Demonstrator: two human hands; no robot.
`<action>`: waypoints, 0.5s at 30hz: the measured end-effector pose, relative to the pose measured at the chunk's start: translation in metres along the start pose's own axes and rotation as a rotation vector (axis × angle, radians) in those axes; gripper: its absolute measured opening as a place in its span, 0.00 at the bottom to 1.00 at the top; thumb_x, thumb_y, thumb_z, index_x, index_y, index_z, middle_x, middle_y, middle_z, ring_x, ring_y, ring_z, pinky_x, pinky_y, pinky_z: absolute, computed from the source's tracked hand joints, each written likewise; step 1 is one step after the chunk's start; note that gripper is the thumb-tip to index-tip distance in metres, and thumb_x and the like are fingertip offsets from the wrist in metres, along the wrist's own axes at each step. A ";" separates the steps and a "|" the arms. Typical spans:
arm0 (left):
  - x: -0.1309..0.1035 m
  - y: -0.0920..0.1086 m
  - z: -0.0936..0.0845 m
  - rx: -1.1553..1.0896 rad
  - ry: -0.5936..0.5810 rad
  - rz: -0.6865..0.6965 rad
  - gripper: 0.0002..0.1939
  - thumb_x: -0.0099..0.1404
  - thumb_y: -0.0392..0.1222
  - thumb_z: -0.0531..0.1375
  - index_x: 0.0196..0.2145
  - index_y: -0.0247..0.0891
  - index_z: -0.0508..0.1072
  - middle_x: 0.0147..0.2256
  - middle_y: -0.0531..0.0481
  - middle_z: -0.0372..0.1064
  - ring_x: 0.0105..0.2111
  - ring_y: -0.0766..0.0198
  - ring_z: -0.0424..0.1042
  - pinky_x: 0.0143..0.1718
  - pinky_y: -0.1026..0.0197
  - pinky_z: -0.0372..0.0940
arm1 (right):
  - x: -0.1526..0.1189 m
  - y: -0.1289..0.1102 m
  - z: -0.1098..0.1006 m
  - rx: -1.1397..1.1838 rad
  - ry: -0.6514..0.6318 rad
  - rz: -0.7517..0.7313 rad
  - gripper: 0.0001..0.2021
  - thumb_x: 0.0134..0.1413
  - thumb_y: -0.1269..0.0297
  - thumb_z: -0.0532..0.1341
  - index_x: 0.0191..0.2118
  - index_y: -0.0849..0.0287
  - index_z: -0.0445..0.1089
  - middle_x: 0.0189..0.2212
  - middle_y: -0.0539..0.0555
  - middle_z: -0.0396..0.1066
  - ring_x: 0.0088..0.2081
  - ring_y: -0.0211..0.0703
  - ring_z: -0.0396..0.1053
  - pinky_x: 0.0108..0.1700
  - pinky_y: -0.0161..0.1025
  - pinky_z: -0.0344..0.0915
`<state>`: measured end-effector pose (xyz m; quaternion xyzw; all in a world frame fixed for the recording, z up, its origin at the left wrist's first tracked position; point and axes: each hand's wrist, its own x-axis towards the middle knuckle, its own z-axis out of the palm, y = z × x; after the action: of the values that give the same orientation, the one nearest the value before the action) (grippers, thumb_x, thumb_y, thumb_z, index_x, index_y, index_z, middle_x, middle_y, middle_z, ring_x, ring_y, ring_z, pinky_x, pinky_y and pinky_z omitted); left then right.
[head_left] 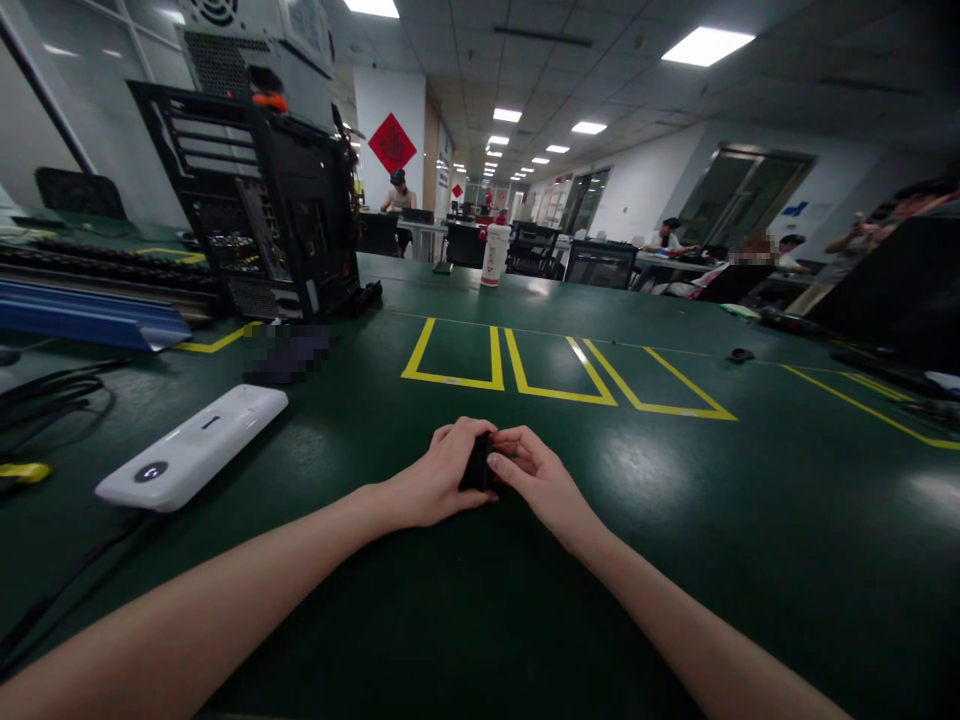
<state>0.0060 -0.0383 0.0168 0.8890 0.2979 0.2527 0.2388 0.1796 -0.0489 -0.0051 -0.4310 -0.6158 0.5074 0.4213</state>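
Note:
My left hand is closed around a small black object just above or on the green table. Its kind I cannot make out, since the fingers cover much of it. From the other side my right hand meets it, thumb and fingertips pinched at the object's right edge. Both hands are close together near the middle of the view, in front of the yellow tape outlines.
To the left lies a white oblong device with a black cable. Behind it stands an open black computer case, beside a blue rail. A white bottle stands farther back. A small black ring-shaped thing lies to the right.

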 end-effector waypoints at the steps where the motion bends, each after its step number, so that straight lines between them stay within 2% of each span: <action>1: 0.000 0.001 -0.001 -0.001 -0.002 -0.001 0.29 0.55 0.41 0.59 0.51 0.41 0.49 0.48 0.43 0.54 0.49 0.54 0.57 0.51 0.47 0.55 | 0.000 0.001 0.000 -0.013 0.004 0.008 0.12 0.48 0.60 0.58 0.39 0.56 0.62 0.37 0.51 0.65 0.41 0.40 0.65 0.44 0.42 0.63; 4: 0.000 0.000 0.001 -0.005 0.007 -0.002 0.29 0.55 0.41 0.59 0.51 0.42 0.49 0.48 0.44 0.54 0.48 0.54 0.57 0.50 0.47 0.55 | 0.001 0.001 -0.001 -0.024 -0.014 0.028 0.12 0.48 0.60 0.58 0.40 0.56 0.62 0.39 0.52 0.65 0.43 0.41 0.64 0.46 0.43 0.61; 10: 0.001 -0.009 0.010 -0.012 0.072 0.005 0.29 0.53 0.39 0.61 0.49 0.42 0.51 0.46 0.46 0.55 0.46 0.56 0.59 0.50 0.48 0.55 | -0.003 -0.005 -0.003 0.074 -0.137 -0.004 0.12 0.45 0.66 0.61 0.38 0.55 0.59 0.39 0.50 0.63 0.43 0.41 0.65 0.45 0.42 0.63; 15: 0.001 -0.007 0.008 -0.015 0.056 0.006 0.29 0.53 0.40 0.61 0.50 0.43 0.50 0.46 0.46 0.54 0.46 0.56 0.58 0.49 0.48 0.56 | -0.004 -0.005 -0.002 0.026 -0.091 0.002 0.10 0.49 0.63 0.58 0.39 0.55 0.59 0.38 0.50 0.63 0.42 0.41 0.65 0.44 0.43 0.62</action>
<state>0.0085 -0.0348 0.0074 0.8807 0.2997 0.2804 0.2365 0.1820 -0.0530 -0.0006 -0.4026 -0.6273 0.5348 0.3980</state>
